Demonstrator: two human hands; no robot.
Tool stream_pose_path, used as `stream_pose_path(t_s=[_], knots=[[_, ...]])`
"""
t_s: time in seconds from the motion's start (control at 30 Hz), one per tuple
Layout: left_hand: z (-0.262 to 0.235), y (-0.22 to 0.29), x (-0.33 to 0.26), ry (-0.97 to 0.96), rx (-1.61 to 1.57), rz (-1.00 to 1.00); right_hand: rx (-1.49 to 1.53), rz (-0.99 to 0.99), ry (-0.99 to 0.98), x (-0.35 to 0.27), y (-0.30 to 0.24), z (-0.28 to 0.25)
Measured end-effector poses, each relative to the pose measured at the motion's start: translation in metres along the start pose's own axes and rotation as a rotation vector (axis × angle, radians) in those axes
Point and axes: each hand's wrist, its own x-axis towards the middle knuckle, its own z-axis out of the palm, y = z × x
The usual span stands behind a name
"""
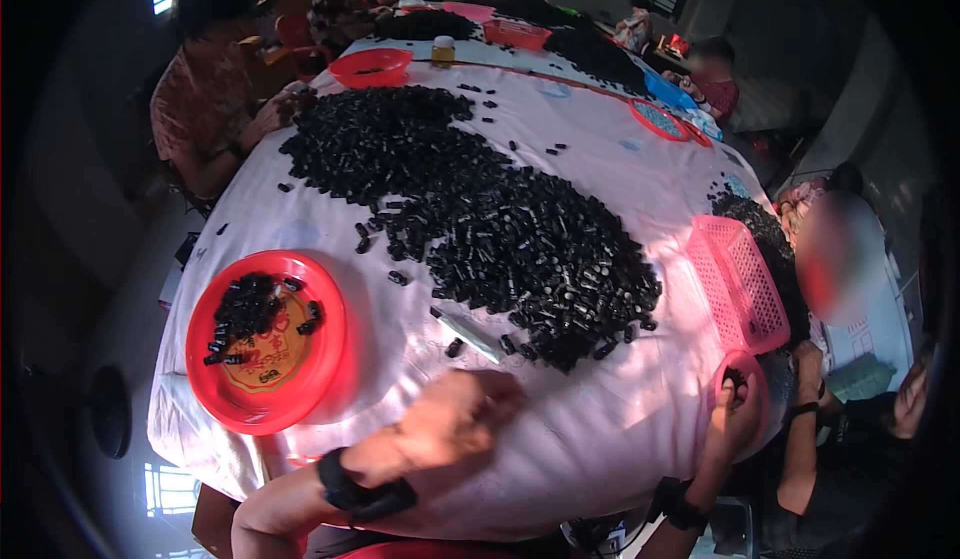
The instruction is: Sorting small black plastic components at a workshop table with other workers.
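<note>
My left hand [455, 424], with a black band at the wrist, is over the pink cloth near the table's front edge. Its fingers look curled and somewhat blurred; what they hold, if anything, is hidden. At the right, my right hand [735, 421] is cupped around a few small black pieces, beside a round pink container [757, 374]. A large heap of small black cylindrical parts [520, 239] spreads across the table. Between the heap and my left hand lies a pale, slim tool [470, 337] with a dark tip, possibly a cutter.
A red plate [335, 359] with some black parts stands at the left. A pink perforated basket [735, 289] lies on the right, near a co-worker's arm [800, 449]. Other people sit around the long table, with more heaps, a red bowl [370, 67] and a jar [443, 51] farther off.
</note>
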Motion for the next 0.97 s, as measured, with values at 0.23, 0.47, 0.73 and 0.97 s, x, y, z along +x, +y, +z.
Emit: stream_pose_path(t_s=[0.23, 0.47, 0.73, 0.97], knots=[[-0.035, -0.038, 0.002, 0.487, 0.124, -0.081, 0.573, -0.316, -0.454, -0.037, -0.188, -0.022], [-0.018, -0.028, 0.020, 0.415, 0.195, -0.178, 0.493, -0.881, -0.648, -0.083, -0.304, 0.040], [-0.017, -0.026, 0.017, 0.589, 0.208, -0.264, 0.899, -0.792, -0.693, -0.087, -0.330, 0.077], [-0.023, -0.058, 0.032, 0.388, -0.872, -0.249, 1.070, -0.455, -1.105, -0.066, -0.322, 0.081]])
